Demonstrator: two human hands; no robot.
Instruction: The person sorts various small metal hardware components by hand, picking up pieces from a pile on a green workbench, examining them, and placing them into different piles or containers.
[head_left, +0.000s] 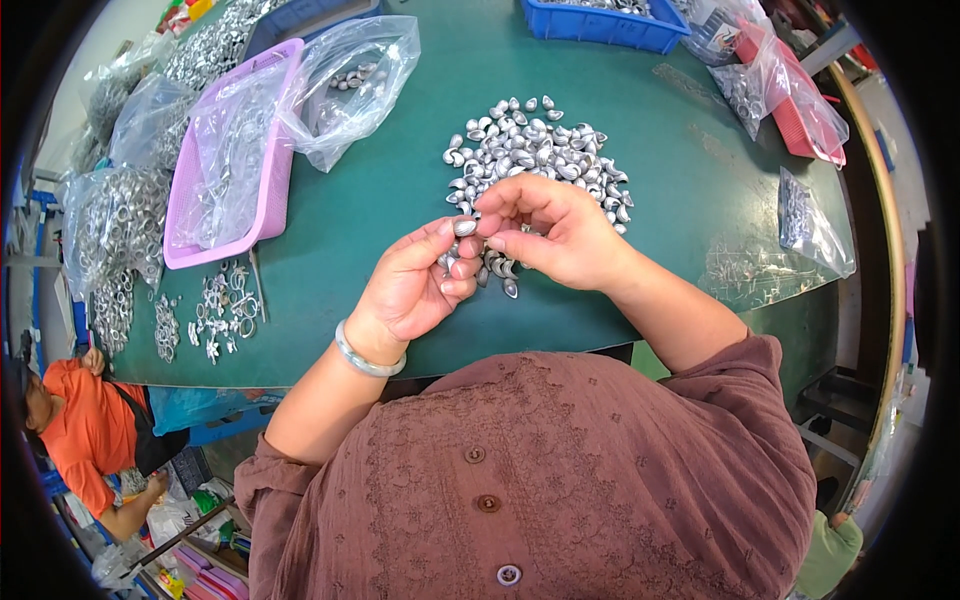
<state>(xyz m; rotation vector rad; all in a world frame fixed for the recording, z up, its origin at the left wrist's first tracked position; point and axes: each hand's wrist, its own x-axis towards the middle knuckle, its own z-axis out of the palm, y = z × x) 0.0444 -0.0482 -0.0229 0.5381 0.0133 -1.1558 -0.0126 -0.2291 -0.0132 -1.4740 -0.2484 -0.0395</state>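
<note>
Brown blouse [590, 460] nearest; our L hand [408, 285] pinches silver pc [464, 228], R hand [560, 232] curled close, can't tell if gripping. Prob. mid-handling; next needs steady L pinch.

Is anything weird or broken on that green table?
Yes, the green table has a pale, scratched-looking patch near the clear bag on the right. It looks odd because the bare surface is mostly plain green.

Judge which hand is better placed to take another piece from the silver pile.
Probably the right hand: it partly covers the silver pile, while the left hand pinches a silver piece.
</note>
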